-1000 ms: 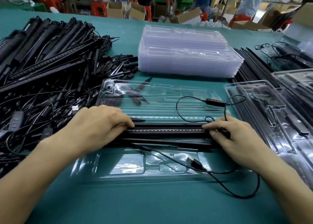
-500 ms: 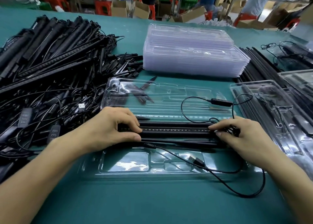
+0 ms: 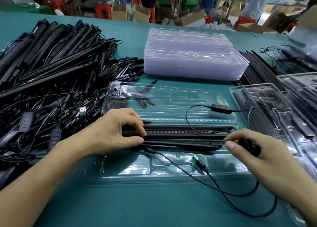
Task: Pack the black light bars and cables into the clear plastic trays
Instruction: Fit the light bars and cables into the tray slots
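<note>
- The light bar [image 3: 180,132] lies mid-frame, its long axis running left to right across the central band of the open clear tray [image 3: 130,170]. Thinner black rods [image 3: 188,145] sit just below it.
- The left hand [image 3: 113,132] grips the bar's left end, fingers curled over the top and thumb against the near edge.
- The right hand [image 3: 257,154] sits just past the bar's right end, fingers curled round a black bunch, seemingly gathered cable [image 3: 215,182]. Whether its fingertips touch the bar is unclear.
- The cable loops toward the lower right, and its USB plug [image 3: 199,161] rests on the tray's lower half.
- Seating the bar probably needs pressure at both ends along that axis.
- A heap of loose bars [image 3: 51,55] fills the upper left, and empty trays [image 3: 188,55] are stacked at upper centre.
</note>
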